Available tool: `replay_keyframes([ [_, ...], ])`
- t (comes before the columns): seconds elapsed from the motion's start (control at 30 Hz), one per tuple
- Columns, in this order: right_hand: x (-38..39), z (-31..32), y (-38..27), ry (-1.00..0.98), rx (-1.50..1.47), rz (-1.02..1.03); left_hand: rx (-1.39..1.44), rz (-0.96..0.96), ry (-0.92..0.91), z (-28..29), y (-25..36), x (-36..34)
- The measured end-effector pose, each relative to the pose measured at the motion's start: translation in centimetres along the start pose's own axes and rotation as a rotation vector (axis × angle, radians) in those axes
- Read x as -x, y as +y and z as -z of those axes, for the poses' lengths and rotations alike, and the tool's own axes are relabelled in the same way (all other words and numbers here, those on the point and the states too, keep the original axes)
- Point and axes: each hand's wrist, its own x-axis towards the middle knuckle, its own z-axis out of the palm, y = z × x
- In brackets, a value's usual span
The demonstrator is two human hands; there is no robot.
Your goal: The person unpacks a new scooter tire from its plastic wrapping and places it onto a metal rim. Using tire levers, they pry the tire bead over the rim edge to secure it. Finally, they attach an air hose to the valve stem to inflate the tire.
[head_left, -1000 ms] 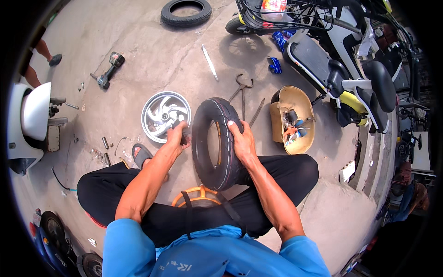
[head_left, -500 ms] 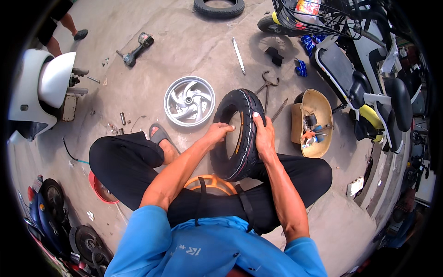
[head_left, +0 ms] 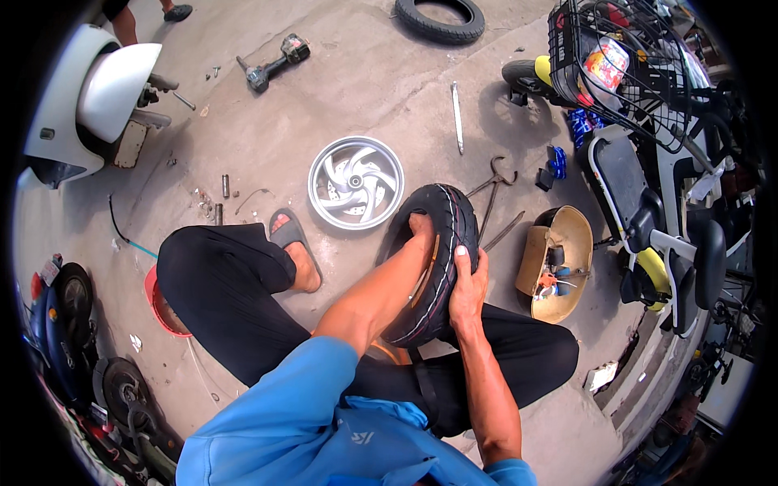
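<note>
A black tyre (head_left: 459,223) stands tilted between my legs, with coloured lines along its tread. My left hand (head_left: 421,230) reaches into its centre opening; the fingers are hidden inside the tyre. Against the outer tread, my right hand (head_left: 470,285) grips the tyre from the right side, thumb on top. A silver spoked wheel rim (head_left: 355,181) lies flat on the ground just beyond, to the left. To the tyre's right lie a long-handled tool with a curved jaw (head_left: 496,180) and a thin dark bar (head_left: 506,230).
A tan bin (head_left: 534,257) holding small parts sits at right. A silver bar (head_left: 457,120), a cordless power tool (head_left: 276,62) and another tyre (head_left: 442,21) lie farther off. Scooters stand on both sides, one with a wire basket (head_left: 563,53). Another person's leg (head_left: 122,25) shows far left.
My left hand has moved from the tyre's inner edge deeper into its opening. My right hand still holds the outer tread. The whole view has shifted, with the surroundings lower and rightward.
</note>
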Motion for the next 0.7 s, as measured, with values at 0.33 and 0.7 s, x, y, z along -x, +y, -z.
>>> replay_keyframes([
  [0.33, -2.4, 2.2, 0.5, 0.036, -0.059, -0.030, -0.012, -0.064, 0.145, 13.1, 6.9, 3.3],
  [0.7, -0.9, 3.2, 1.5, -0.136, -0.211, 0.010, -0.519, -0.285, -0.645, 7.0, 18.5, 15.5],
])
